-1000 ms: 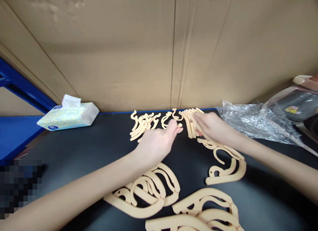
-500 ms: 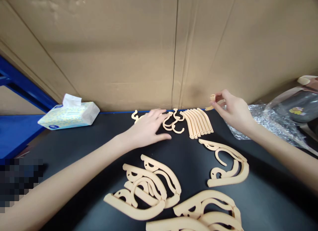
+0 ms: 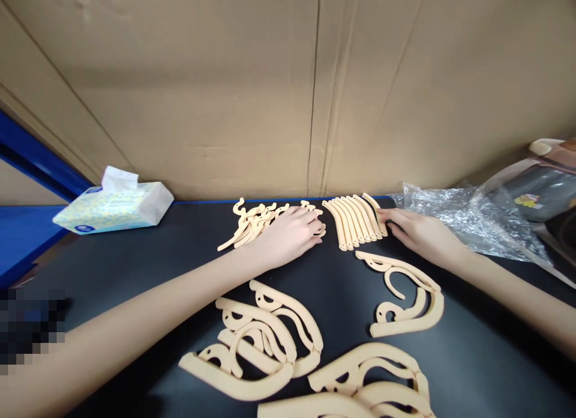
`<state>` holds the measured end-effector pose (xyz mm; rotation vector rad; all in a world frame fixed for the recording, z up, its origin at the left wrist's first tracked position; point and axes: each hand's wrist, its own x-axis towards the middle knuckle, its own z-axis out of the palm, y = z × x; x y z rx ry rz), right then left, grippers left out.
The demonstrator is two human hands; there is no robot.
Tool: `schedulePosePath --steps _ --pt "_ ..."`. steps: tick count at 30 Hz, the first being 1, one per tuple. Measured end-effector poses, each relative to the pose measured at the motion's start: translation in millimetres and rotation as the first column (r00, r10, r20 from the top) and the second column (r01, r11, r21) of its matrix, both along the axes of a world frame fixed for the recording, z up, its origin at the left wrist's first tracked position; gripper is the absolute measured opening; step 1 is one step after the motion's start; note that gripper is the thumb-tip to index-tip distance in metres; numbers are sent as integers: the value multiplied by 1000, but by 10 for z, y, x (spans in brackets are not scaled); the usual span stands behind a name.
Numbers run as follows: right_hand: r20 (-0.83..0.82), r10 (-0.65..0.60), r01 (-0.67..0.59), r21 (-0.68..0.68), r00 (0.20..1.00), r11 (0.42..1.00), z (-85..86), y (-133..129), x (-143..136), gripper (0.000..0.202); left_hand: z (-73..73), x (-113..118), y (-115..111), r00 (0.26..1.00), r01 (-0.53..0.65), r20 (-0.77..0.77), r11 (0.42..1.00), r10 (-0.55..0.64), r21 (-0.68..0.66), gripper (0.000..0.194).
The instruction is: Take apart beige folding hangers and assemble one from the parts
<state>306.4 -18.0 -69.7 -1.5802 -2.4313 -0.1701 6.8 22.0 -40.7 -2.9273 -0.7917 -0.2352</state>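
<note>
My right hand (image 3: 418, 231) pinches a curved beige plastic hanger arm (image 3: 371, 203) at the right end of a row of similar hanger arms (image 3: 351, 223). Left of that row, my left hand (image 3: 294, 235) has its fingers curled down onto beige hanger hooks (image 3: 312, 207), with the fingertips partly hidden. More slim beige hanger pieces (image 3: 252, 225) lie in a loose heap beyond my left wrist. Closer to me lie folded beige hangers: an overlapping group on the left (image 3: 245, 391), one on the right (image 3: 407, 325), and others at the bottom edge (image 3: 387, 353).
A tissue pack (image 3: 114, 208) stands at the back left beside a blue frame (image 3: 27, 226). Crumpled clear plastic (image 3: 454, 217) and a transparent bag (image 3: 517, 193) lie on the right. A cardboard wall (image 3: 225, 106) rises behind the black tabletop (image 3: 148, 286).
My right hand has come down and left, laying the hanger arm at the row's end. My left hand has moved right and its spread fingers have curled onto the hooks.
</note>
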Motion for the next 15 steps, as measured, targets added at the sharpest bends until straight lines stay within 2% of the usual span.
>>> schedulePosePath --steps 4,6,8,11,15 --pt "-54 51 -52 -24 997 998 92 -39 -133 33 23 -4 -36 999 -47 13 999 47 -3 26" --pt "-59 18 -18 2 998 1000 171 -139 -220 28 43 -22 -103 998 -44 51 999 44 1 28" --pt "-59 -9 7 -27 998 1000 238 -273 -285 28 70 -32 -213 993 -29 114 999 31 -19 29" --pt "-73 -50 32 -231 996 972 278 -437 -317 34 121 -4 -410 975 -15 220 991 44 -136 25" --pt "-233 -113 -12 -476 966 879 298 -470 -303 30 162 114 -565 961 -35 249 948 119 -317 29"
